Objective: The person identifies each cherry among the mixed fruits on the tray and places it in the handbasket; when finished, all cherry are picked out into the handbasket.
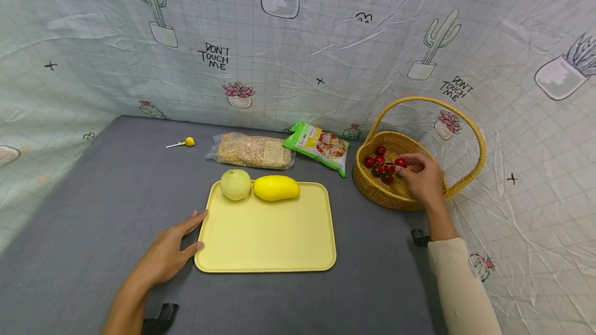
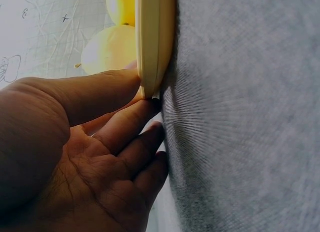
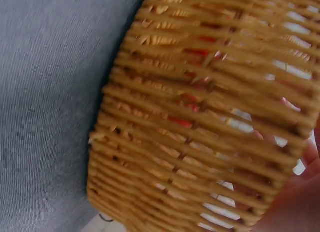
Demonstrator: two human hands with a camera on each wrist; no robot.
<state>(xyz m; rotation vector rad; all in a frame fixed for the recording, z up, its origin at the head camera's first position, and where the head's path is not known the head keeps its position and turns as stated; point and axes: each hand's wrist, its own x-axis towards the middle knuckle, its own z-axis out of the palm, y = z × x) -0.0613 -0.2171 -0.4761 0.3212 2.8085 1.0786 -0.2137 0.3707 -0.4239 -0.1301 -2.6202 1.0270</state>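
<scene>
In the head view, my left hand [image 1: 165, 252] rests at the left edge of a yellow tray [image 1: 265, 237], thumb and fingertips touching its rim. The left wrist view shows the thumb of that left hand [image 2: 100, 137] against the tray's edge [image 2: 150, 46], its fingers extended beside it. A green round fruit [image 1: 235, 185] and a yellow mango [image 1: 277, 188] lie along the tray's far side. My right hand [image 1: 426, 177] reaches into a wicker basket [image 1: 386, 198] and pinches a red cherry [image 1: 400, 162]. Several other cherries [image 1: 380, 160] lie in the basket. Wickerwork [image 3: 200, 117] hides most of the right hand in its wrist view.
Behind the tray lie a clear bag of yellow grains [image 1: 247, 150] and a green-and-white food packet [image 1: 321, 146]. A yellow lollipop [image 1: 189, 141] is at the back left. The basket's tall handle [image 1: 481, 143] arches over it. A patterned cloth [image 1: 288, 56] hangs behind the grey table [image 1: 93, 211].
</scene>
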